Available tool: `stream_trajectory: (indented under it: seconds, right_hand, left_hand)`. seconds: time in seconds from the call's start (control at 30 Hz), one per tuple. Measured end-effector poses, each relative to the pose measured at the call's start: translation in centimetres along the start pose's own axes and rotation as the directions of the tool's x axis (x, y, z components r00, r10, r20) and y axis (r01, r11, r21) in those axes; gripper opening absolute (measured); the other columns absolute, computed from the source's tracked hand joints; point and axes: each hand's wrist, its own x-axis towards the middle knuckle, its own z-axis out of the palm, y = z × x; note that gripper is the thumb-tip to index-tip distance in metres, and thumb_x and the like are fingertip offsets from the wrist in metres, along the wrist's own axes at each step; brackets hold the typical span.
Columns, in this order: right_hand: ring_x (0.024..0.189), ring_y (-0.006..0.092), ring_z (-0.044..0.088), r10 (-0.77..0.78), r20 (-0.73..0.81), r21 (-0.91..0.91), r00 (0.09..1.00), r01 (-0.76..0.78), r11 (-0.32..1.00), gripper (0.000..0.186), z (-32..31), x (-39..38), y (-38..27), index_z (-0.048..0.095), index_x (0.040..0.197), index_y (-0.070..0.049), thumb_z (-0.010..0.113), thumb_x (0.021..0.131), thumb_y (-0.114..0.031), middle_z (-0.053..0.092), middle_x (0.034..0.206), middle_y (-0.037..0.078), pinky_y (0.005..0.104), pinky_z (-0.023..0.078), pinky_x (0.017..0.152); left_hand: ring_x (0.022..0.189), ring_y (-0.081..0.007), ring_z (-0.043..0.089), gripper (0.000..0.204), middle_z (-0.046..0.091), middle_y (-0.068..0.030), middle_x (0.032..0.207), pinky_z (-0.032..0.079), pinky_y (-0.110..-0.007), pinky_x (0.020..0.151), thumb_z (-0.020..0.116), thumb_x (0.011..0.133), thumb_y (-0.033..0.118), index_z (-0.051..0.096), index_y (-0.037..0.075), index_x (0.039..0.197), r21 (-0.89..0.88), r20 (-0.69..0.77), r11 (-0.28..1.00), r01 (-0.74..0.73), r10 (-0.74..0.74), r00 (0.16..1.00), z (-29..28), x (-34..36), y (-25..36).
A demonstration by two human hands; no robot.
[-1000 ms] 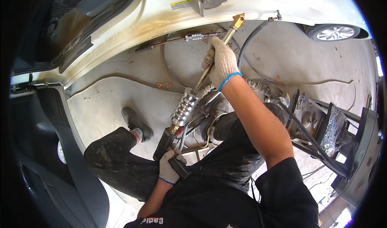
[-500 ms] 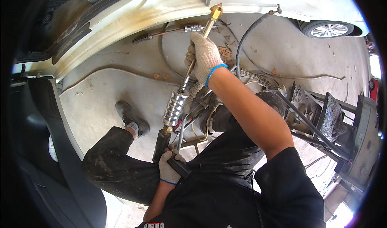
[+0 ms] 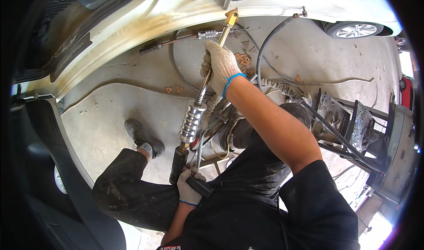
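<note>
I hold a slide-hammer dent puller: a long steel shaft with a brass tip [image 3: 230, 17] touching the white car's sill [image 3: 145, 20]. My right hand [image 3: 219, 65], in a knit glove, grips the shaft near the tip. A ribbed silver weight [image 3: 192, 121] sits lower on the shaft. My left hand [image 3: 189, 189], also gloved, is closed around the black pistol-type handle [image 3: 180, 164] at the lower end, close to my lap.
A second rod tool [image 3: 185, 39] lies on the concrete under the sill. Hoses and cables [image 3: 269, 47] trail across the floor to a metal cart [image 3: 375, 139] on the right. The open car door [image 3: 53, 175] stands at my left. Another car's wheel [image 3: 355, 29] shows far right.
The puller and my right hand have shifted left, up along the sill, the brass tip closing onto the panel. My left hand has stayed on the handle.
</note>
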Motion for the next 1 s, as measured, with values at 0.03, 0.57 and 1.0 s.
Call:
stream_trajectory:
  seconds: [0.03,0.57,1.0]
  right_hand:
    - [0.048,0.0103,0.037,0.001,-0.002,0.000,1.000,-0.001,1.000,0.023,0.0,0.0,-0.1,0.044,0.078,-0.015,0.060,0.093,-0.022,0.040,0.059,-0.003,0.0264,0.035,0.048]
    - [0.048,0.0102,0.037,0.007,0.013,0.001,1.000,-0.007,1.000,0.020,0.0,0.3,0.0,0.045,0.082,-0.013,0.058,0.094,-0.023,0.040,0.061,-0.003,0.0270,0.036,0.047]
    - [0.049,0.0107,0.038,0.016,-0.028,-0.014,0.999,-0.017,1.000,0.022,0.0,0.1,0.3,0.046,0.082,-0.013,0.061,0.094,-0.024,0.041,0.061,-0.002,0.0282,0.037,0.047]
  left_hand:
    - [0.074,-0.0159,0.058,0.032,0.060,-0.0034,0.089,0.052,-0.036,0.073,0.064,0.085,0.014,0.058,0.011,0.116,0.001,0.002,1.000,-0.001,0.001,1.000,0.1,0.0,0.0]
    - [0.071,-0.0154,0.058,0.030,0.060,-0.0022,0.089,0.053,-0.036,0.073,0.065,0.082,0.013,0.058,0.012,0.112,0.026,-0.001,1.000,0.004,-0.004,1.000,0.6,0.1,0.0]
    - [0.074,-0.0164,0.061,0.028,0.064,-0.0043,0.090,0.055,-0.037,0.073,0.064,0.085,0.013,0.061,0.009,0.113,0.012,0.017,1.000,-0.008,0.008,1.000,-0.3,0.3,-0.1]
